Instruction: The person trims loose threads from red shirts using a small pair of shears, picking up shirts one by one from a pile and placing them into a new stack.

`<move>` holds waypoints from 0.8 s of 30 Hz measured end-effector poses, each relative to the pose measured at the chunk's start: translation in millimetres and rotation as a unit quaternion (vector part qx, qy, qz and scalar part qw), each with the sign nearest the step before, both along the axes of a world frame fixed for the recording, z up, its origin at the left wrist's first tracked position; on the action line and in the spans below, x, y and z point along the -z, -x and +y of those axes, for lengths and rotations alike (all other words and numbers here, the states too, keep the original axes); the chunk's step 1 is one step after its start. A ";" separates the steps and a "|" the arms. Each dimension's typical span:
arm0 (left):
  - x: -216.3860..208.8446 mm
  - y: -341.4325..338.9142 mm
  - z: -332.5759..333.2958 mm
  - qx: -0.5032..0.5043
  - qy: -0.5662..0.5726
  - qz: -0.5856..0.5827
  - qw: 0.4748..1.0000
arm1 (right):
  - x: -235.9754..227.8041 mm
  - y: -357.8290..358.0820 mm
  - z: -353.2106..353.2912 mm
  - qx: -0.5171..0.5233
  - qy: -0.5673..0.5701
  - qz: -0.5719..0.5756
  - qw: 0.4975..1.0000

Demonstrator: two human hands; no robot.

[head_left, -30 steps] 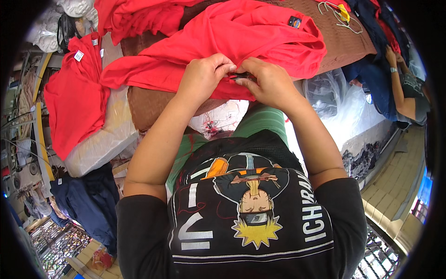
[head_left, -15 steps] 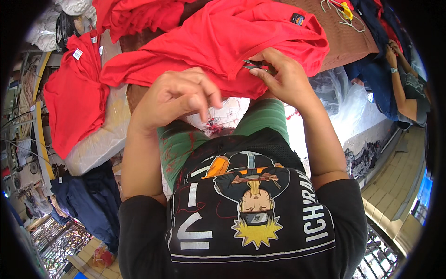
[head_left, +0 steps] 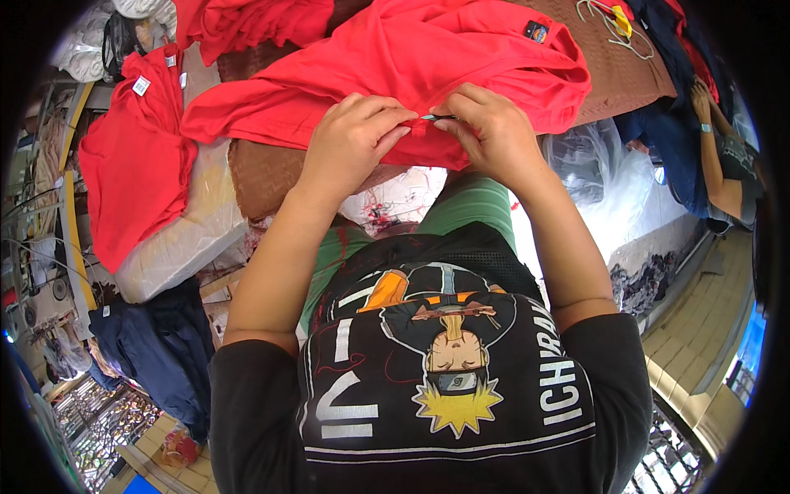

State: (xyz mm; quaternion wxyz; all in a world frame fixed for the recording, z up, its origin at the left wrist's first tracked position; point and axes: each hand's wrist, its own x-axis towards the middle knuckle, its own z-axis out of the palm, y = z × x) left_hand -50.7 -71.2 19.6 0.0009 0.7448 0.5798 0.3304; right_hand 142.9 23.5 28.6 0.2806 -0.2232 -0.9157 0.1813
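Observation:
A red shirt [head_left: 428, 58] lies spread over the brown-covered table, its neck with a dark label at the right. Between finger and thumb, my left hand [head_left: 351, 142] pinches a bit of the shirt near its lower edge; any thread there is too small to make out. My right hand [head_left: 496, 136] is closed around small thread snips [head_left: 429, 118], mostly hidden by the fingers. Their blade tips point left, at the pinched cloth. Only a narrow gap separates the two hands.
More red garments [head_left: 255, 29] are heaped at the back, and another red garment [head_left: 136, 165] lies left on a plastic-wrapped stack. Navy clothing [head_left: 160, 350] hangs below it. Clear plastic [head_left: 592, 165] is at the right, near another person's arm [head_left: 716, 169]. Cord [head_left: 613, 33] lies at the back right.
My left hand has moved up and right from above my lap and now pinches the shirt. The snips, pointing left in my right hand, have closed or narrowed and sit near the left fingertips.

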 end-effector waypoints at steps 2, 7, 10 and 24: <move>2.3 -0.6 2.2 0.006 -0.008 0.011 1.000 | -1.8 -1.2 0.0 0.004 0.019 0.007 1.000; 2.4 0.7 5.5 0.016 -0.006 0.003 1.000 | -0.8 -1.3 -0.5 0.005 0.036 -0.006 0.999; -1.6 -1.3 4.2 0.004 0.013 -0.015 1.000 | -0.8 -0.7 -0.9 0.001 0.038 -0.017 0.999; -1.0 -4.2 3.8 -0.005 0.040 -0.025 0.999 | -6.9 5.1 -4.8 -0.016 -0.010 -0.042 0.999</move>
